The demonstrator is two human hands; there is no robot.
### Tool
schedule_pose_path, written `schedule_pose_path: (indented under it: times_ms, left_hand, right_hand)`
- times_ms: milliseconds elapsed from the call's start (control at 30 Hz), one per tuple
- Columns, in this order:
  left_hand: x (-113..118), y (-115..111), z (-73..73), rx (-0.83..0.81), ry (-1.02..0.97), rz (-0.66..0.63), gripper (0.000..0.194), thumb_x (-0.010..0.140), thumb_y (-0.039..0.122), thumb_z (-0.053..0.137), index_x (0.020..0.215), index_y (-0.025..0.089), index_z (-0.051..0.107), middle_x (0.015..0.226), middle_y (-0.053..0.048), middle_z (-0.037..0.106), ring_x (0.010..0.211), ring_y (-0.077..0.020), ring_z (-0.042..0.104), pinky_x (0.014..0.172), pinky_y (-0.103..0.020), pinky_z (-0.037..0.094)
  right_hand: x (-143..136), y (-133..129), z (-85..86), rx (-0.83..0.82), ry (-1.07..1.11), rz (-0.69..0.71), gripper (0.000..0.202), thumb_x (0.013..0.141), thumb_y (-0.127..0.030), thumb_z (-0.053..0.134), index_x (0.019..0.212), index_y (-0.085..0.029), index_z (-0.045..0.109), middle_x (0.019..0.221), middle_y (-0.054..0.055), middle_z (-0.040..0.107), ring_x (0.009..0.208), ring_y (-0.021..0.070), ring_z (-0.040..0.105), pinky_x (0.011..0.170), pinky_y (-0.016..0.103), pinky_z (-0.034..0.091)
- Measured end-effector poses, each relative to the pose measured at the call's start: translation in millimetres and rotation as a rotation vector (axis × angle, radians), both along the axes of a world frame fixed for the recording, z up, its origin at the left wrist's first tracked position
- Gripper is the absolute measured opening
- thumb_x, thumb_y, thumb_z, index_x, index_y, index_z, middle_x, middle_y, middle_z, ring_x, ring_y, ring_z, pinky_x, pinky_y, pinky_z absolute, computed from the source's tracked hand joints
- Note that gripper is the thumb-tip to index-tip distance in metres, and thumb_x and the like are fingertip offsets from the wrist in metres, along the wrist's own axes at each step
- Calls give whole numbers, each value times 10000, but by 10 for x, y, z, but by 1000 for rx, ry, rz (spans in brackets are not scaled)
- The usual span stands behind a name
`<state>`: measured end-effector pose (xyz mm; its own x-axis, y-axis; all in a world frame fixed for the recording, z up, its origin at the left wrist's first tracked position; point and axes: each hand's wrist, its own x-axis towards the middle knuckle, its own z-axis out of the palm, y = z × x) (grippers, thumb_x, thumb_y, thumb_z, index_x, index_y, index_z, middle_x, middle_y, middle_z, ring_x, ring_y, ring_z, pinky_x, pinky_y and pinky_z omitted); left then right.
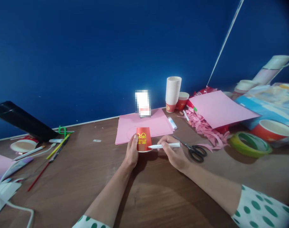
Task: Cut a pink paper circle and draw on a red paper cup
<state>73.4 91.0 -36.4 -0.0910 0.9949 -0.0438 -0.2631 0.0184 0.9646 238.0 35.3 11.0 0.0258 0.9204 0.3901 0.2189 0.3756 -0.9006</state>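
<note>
Currently, my left hand (132, 150): grip closed around one red paper cup (144, 134), gold-marked, rim down, near pink sheets (156, 122) | my right hand (171, 152): grip closed on one white marker (174, 145), tip at cup's side | black-handled scissors (197, 153): on desk (92, 171), beside right hand.

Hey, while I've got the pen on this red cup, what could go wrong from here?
The pen could slip and leave a stray mark, since its tip is right at the cup. Your left hand might dent the cup if it squeezes. Your right hand could knock the scissors, which lie close beside it.
</note>
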Motion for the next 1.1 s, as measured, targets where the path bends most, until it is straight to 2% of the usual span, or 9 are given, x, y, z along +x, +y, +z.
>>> schedule_pose_path:
  times_ms: [267,400,533,667,833,1000,1100]
  left_hand:
    - [28,-16,81,28,-22,-17,437,745,517,566,973,149,623,974,-78,656,896,-210,595,813,-320,454]
    - [23,-17,60,14,-26,-23,461,745,514,568,1014,141,608,962,-82,652,885,-206,594,807,-318,454]
    - [18,-16,41,20,-67,-31,424,761,501,556,989,147,604,940,-67,640,840,-181,586,784,-309,457]
    - [41,-36,131,50,-168,-84,365,767,479,560,882,135,604,820,-33,626,724,-140,571,732,-286,465]
    - [60,-66,260,-16,-328,-89,350,736,431,618,907,127,591,875,-54,648,792,-158,603,793,-309,471]
    - [42,-55,257,-48,-380,-95,370,739,449,614,934,135,591,933,-77,660,837,-186,623,813,-333,477]
    - [40,-52,252,-44,-383,-102,355,742,450,612,926,147,593,939,-73,661,834,-192,628,795,-337,487]
  right_hand:
    - [10,-17,29,-28,-45,50,210,838,-202,438,650,-179,530,590,-15,553,557,119,497,537,230,381]
    - [15,11,20,-37,-21,67,217,843,-205,442,642,-177,521,595,-14,548,571,118,497,546,227,382]
    - [7,3,12,-15,69,30,236,875,-231,416,679,-178,535,596,-15,542,575,115,499,549,223,390]
    - [-11,-39,-22,27,114,-24,212,896,-294,422,782,-180,559,632,-3,566,590,124,528,563,236,424]
    - [-28,-94,-15,85,4,-1,153,869,-257,473,932,-181,590,784,47,641,681,157,600,610,261,481]
    - [-42,-113,69,232,-173,49,183,841,-189,483,968,-188,614,849,62,645,769,180,604,708,292,483]
    - [-53,-105,90,243,-196,63,186,841,-183,478,962,-193,619,864,63,647,785,181,601,726,295,478]
